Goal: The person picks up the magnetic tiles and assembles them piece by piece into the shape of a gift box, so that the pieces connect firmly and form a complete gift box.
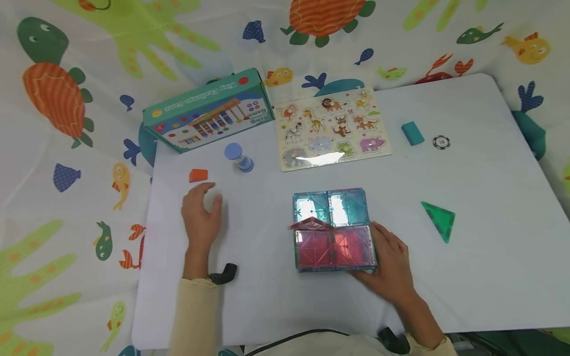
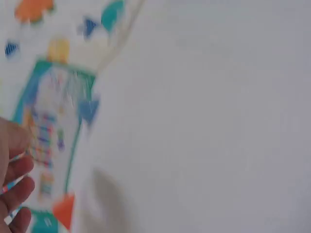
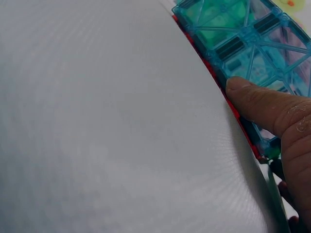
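Note:
A box-shaped build of translucent magnetic tiles (image 1: 352,247) stands on the table, pink and teal on top. A small pink triangle tile (image 1: 311,224) sits upright on it. My right hand (image 1: 394,264) holds the build's near right corner, with the thumb (image 3: 262,104) on its blue front wall and the fingers along its right side. My left hand (image 1: 202,217) hovers over the table's left part, fingers loosely bent and holding nothing. Just beyond its fingertips lies an orange block (image 1: 198,175). The left wrist view is blurred.
At the back stand a Ring Challenge Game box (image 1: 209,111) and an animal puzzle board (image 1: 331,129). A blue spool-shaped piece (image 1: 239,157) is near the box. To the right lie a teal block (image 1: 412,133), a poker chip (image 1: 441,142) and a green triangle tile (image 1: 440,221).

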Motion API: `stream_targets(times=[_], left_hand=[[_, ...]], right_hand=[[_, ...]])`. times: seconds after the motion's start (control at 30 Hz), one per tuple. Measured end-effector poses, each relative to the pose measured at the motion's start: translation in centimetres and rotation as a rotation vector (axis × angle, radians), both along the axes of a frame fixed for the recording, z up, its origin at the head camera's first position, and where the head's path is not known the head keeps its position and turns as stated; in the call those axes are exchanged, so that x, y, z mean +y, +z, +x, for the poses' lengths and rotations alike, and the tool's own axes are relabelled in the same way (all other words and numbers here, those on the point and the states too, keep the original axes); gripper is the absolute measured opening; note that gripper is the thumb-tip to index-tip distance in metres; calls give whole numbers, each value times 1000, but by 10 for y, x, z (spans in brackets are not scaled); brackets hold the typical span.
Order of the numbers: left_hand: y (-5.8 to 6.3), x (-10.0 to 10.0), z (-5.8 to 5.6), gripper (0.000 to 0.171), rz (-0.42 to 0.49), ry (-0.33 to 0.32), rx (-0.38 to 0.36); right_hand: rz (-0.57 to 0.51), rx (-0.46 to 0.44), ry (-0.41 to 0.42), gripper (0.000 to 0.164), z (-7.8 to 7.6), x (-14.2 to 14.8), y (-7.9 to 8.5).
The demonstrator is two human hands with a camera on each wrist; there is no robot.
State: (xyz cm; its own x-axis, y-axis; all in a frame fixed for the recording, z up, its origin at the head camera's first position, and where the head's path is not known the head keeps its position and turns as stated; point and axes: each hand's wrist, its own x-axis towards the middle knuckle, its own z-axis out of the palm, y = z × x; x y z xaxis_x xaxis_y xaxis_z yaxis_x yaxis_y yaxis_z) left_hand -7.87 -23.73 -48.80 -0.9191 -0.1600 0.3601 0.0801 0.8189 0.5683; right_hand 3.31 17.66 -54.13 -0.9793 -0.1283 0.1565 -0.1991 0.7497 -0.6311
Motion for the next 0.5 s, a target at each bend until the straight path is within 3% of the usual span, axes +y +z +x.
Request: stream_targets(times=[0.1, 0.17, 0.23, 0.3, 0.37, 0.43, 0.5], left_hand=[[-8, -35, -11, 43, -58, 168, -189], [-14, -47, -14, 51, -99, 203, -323], [-19, -51, -13, 54, -138, 202, -409], [-26, -47, -10, 55, -157, 185, -419], [-34, -37, -1, 52, -154, 165, -374], [-38, -20, 12, 49, -104, 125, -284], [-40, 2, 28, 45, -30, 41, -187]], right_hand=[[1, 3, -2, 114, 1, 0, 0], [5, 2, -4, 114, 1, 0, 0], [10, 1, -8, 114, 1, 0, -1], [11, 1, -9, 114, 1, 0, -1], [13, 2, -6, 114, 0, 0, -1], [12, 4, -5, 114, 0, 0, -1], [7, 5, -1, 114, 0, -1, -1]])
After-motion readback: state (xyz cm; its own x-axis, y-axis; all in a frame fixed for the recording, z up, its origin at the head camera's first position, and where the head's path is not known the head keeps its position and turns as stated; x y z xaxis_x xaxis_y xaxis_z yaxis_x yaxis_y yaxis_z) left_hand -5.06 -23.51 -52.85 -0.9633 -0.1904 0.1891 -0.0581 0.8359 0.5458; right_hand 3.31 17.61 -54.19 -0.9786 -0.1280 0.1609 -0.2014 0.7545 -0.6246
